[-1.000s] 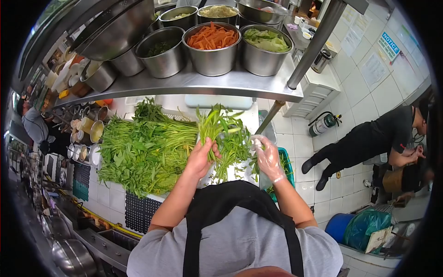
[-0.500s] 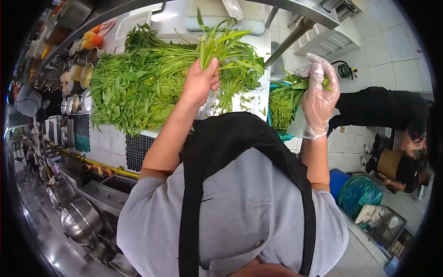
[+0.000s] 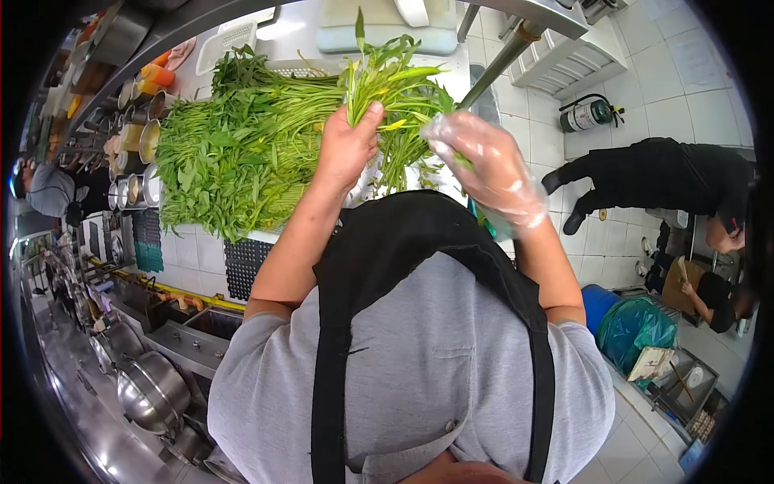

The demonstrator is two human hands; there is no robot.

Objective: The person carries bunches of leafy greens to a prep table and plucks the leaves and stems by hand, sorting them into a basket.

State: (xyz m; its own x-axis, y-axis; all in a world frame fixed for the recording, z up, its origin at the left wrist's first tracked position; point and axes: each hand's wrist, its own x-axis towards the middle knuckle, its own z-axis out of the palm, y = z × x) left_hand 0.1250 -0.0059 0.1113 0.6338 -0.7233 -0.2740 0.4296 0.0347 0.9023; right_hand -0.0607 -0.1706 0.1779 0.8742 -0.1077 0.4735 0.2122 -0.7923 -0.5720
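My left hand (image 3: pixel 348 149), bare, is closed around a bunch of water spinach (image 3: pixel 385 81), its long pale stems and leaves fanning up and to the right. My right hand (image 3: pixel 484 165), in a clear plastic glove, is at the right side of this bunch with its fingers bent together. A bit of green shows by the gloved fingers; they hide most of what they pinch. A wide heap of water spinach (image 3: pixel 242 149) lies left of my left hand on the table. Looser stems lie under the bunch.
A white basket (image 3: pixel 227 44) and a cutting board (image 3: pixel 387 36) stand at the back. A metal post (image 3: pixel 504 68) rises at the table's right corner. Pots and containers (image 3: pixel 149 141) line the left. A fire extinguisher (image 3: pixel 587 116) and co-workers (image 3: pixel 657 181) are at the right.
My right hand has moved left from above the greens at the table's right side to the bunch. My left hand still holds the bunch in nearly the same place.
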